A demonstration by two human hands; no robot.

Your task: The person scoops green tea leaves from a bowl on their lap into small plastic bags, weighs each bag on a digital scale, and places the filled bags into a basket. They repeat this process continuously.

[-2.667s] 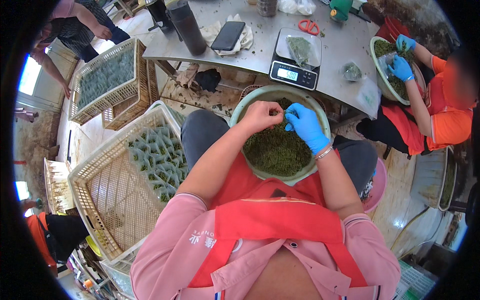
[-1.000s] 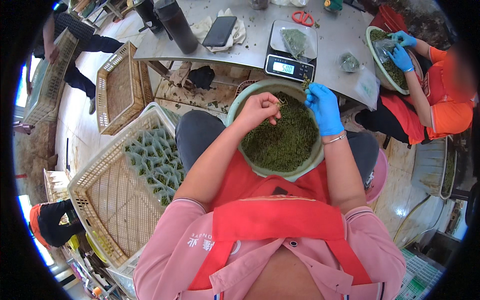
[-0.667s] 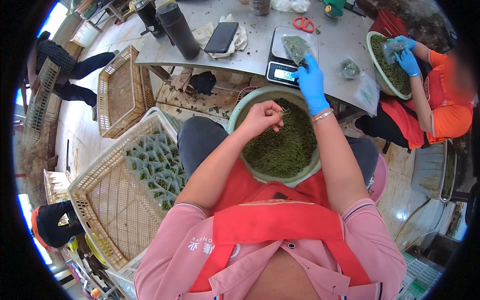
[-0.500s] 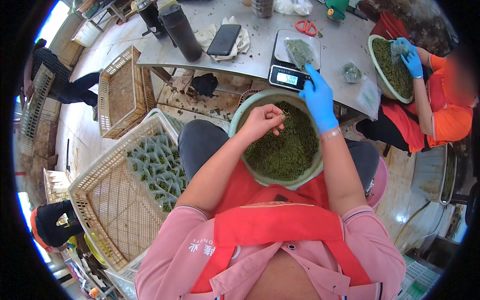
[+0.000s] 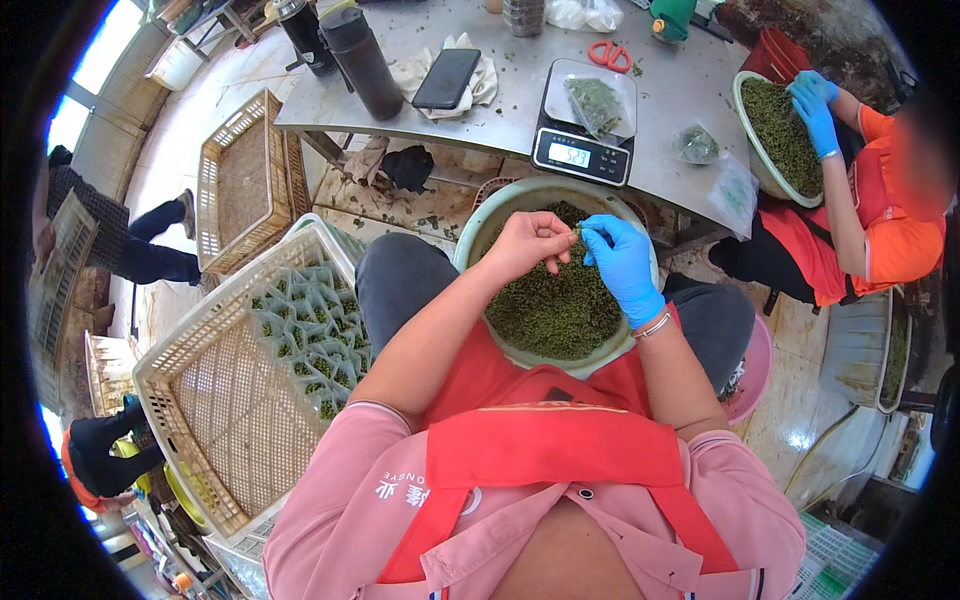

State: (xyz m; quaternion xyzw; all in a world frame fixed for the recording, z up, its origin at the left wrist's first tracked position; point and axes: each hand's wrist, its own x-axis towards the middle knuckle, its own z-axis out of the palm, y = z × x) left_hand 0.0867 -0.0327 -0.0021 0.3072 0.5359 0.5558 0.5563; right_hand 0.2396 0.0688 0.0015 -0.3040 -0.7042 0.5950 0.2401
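Between my knees rests a pale green basin (image 5: 478, 236) heaped with small green berries (image 5: 555, 310), perhaps green peppercorns. Above the heap, my bare left hand (image 5: 535, 243) pinches a small green sprig, mostly hidden by the fingers. My right hand (image 5: 622, 262), in a blue glove, is closed with thumb and fingertips meeting the left fingertips at that sprig; I cannot make out exactly what it grips. Just beyond the basin, a clear plastic bag of green berries (image 5: 596, 105) lies on the digital scale (image 5: 583, 155), touched by neither hand.
A cream crate (image 5: 215, 420) at left holds several filled clear bags (image 5: 315, 330). The metal table (image 5: 520, 85) bears a phone (image 5: 447, 78), a dark flask (image 5: 362, 65), red scissors (image 5: 609, 56) and another bag (image 5: 697, 144). At right a co-worker handles a second basin (image 5: 752, 150).
My right hand has left the bag on the scale and come down to my left hand over the basin. The scale's reading has changed. At far left, a person carrying a crate has stepped along.
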